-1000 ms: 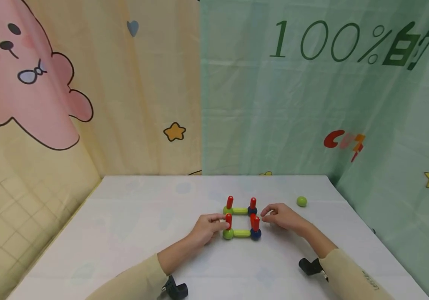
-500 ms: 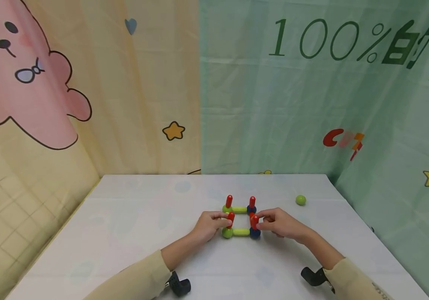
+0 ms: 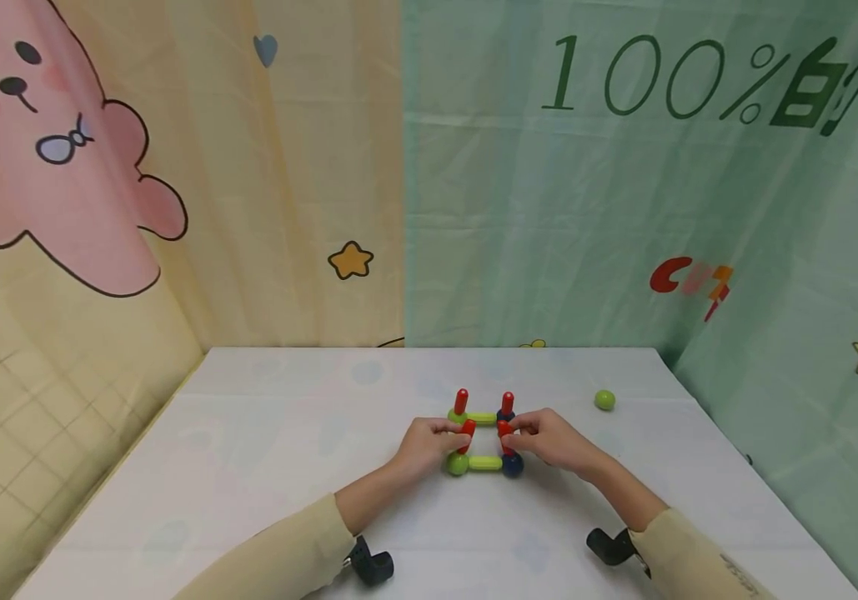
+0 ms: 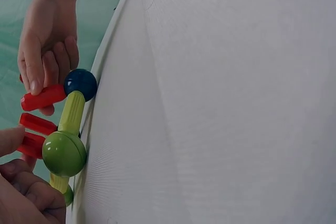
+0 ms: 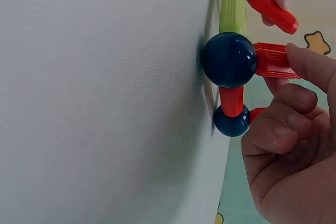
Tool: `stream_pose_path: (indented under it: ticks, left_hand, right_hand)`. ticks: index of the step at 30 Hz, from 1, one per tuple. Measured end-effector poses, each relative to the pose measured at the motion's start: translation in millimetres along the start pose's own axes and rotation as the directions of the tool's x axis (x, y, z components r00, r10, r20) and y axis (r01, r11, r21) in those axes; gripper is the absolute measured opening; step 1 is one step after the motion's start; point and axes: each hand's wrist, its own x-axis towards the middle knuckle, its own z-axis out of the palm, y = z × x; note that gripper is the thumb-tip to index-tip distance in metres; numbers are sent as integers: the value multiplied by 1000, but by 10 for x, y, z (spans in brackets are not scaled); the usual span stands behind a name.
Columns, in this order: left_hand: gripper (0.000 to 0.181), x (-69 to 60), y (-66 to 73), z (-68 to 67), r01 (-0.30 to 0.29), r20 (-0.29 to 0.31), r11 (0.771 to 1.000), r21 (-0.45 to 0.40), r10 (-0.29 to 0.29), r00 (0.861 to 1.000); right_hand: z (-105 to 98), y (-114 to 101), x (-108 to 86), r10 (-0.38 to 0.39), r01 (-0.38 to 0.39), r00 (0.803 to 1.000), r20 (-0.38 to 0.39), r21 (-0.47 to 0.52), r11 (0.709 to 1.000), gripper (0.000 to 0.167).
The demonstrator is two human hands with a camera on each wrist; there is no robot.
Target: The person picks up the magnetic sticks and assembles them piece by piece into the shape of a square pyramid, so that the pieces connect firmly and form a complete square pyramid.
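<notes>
On the white table stands a frame of balls and rods. My left hand [image 3: 425,447] pinches the near-left red rod [image 3: 469,427], which leans inward from a green ball [image 3: 458,464]. The near-right red rod [image 3: 504,432] is pinched by my right hand [image 3: 554,442] and tilts left above a dark blue ball [image 3: 513,464]. A lime rod [image 3: 484,462] joins these two balls. Behind, two red rods [image 3: 462,400] rise from another green and another blue ball. In the right wrist view, a lying red rod [image 5: 231,102] links the two blue balls.
A loose green ball [image 3: 604,400] lies at the back right of the table [image 3: 286,433]. Printed curtains [image 3: 308,183] hang behind and along both sides. Black wrist cameras [image 3: 372,567] sit under both sleeves.
My right hand has come left and taken hold of the near-right red rod. Both near red rods, upright earlier, now lean toward each other. My left hand has shifted slightly right.
</notes>
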Motion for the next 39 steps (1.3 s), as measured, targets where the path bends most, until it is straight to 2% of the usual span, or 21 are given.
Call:
stream_pose_path:
  ticks: [11, 19, 24, 27, 30, 35, 37, 39]
  left_hand:
    - [23, 20, 37, 35, 24, -13, 1000, 5, -24, 1000]
    - [23, 35, 34, 42, 14, -10, 1000, 15, -13, 1000]
    - [24, 39, 19, 54, 30, -10, 999, 23, -30, 1000]
    - [26, 34, 20, 66, 29, -49, 999, 38, -27, 998]
    - [26, 47, 34, 49, 10, -103, 999, 53, -5, 995]
    - [20, 136, 82, -19, -26, -202, 995, 98, 46, 978]
    - [23, 190, 88, -36, -35, -224, 993, 116, 60, 973]
    - [29, 248, 79, -41, -45, -232, 990, 136, 76, 970]
  right_hand:
    - [59, -28, 62, 6, -6, 1000, -15, -3, 1000, 17]
    - [91, -20, 110, 9, -9, 999, -45, -9, 1000, 18]
    - [116, -8, 122, 19, -20, 998, -61, -15, 1000, 18]
    - [100, -5, 92, 24, -25, 996, -88, -18, 1000, 18]
    - [40, -8, 59, 23, -25, 989, -147, -13, 1000, 22]
    - [-62, 2, 88, -16, 8, 957, -291, -27, 1000, 24]
    - [-67, 7, 129, -36, 19, 946, -323, -54, 998, 23]
    - [-54, 5, 174, -52, 28, 943, -329, -79, 997, 26]
